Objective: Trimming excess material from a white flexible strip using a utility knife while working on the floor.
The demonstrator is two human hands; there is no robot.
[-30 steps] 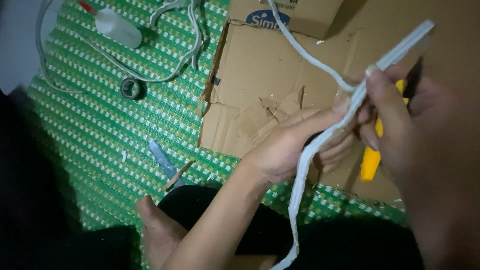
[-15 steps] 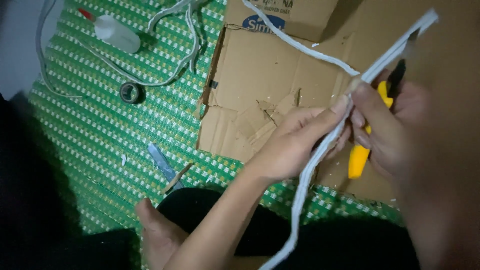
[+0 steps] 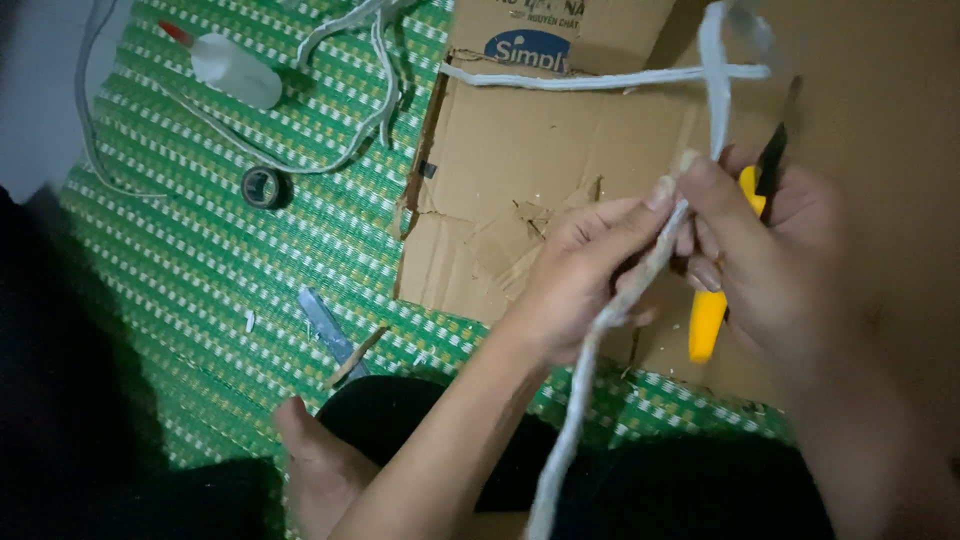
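Looking down from a head-worn camera at a person seated on a green woven mat [image 3: 180, 300]; at the far left a thin pale cord [image 3: 88, 110] curves along the mat's edge; near the top left lies a small clear squeeze bottle [image 3: 232, 70] with a red tip; just below it sits a small dark roll of tape [image 3: 262, 186], apart from the bottle; lower on the mat lies a short grey blade-like strip [image 3: 328, 328], touching or nearly touching a small brown stick [image 3: 356, 356]; a bare foot [image 3: 315, 470] shows at the bottom; a flattened, torn cardboard sheet [image 3: 500, 180] covers the mat's right part; over it the left hand [image 3: 585, 275] is closed in a pinch around a flat white cable [image 3: 600, 330], which hangs down past the lap and rises toward the top edge; the right hand [image 3: 770, 260] presses its thumb on the same cable just above the left fingers while its curled fingers grip a yellow-handled cutter [image 3: 712, 310] with a dark blade end pointing up; both hands are touching; the step in hand looks like steadying the cable for stripping or cutting; by my judgement the next move calls for bringing the blade onto the cable with the fingers kept out of its path.
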